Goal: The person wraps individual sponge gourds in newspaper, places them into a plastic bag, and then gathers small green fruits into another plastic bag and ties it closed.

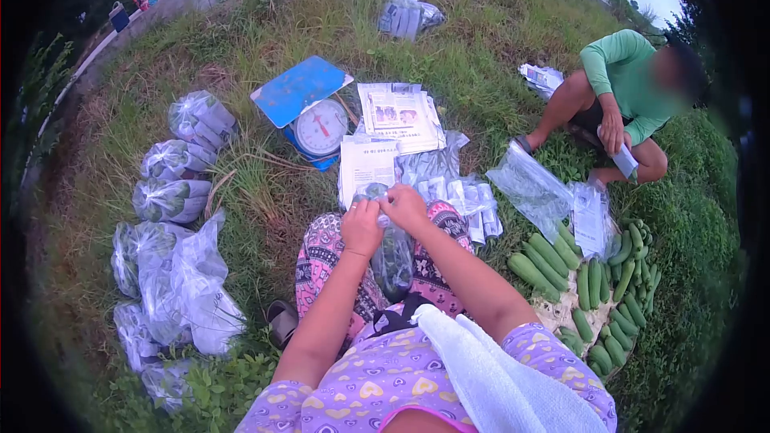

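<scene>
My left hand (362,227) and my right hand (403,207) are close together above my lap, fingers closed on the upper part of a clear plastic bag (394,261). Dark green contents show through the bag, which hangs between my knees. Just beyond my hands lie printed newspaper sheets (367,167). Paper-wrapped bundles in plastic (475,199) are to the right of them. A blue scale with a round white dial (321,127) stands behind, to the left.
Filled plastic bags (175,200) line the grass at left. At right, green gourds (593,285) lie on a light sheet beside newspaper (591,220) and a clear bag (529,184). A person in a green top (630,80) squats there holding folded paper. Another bag (407,16) lies farther back.
</scene>
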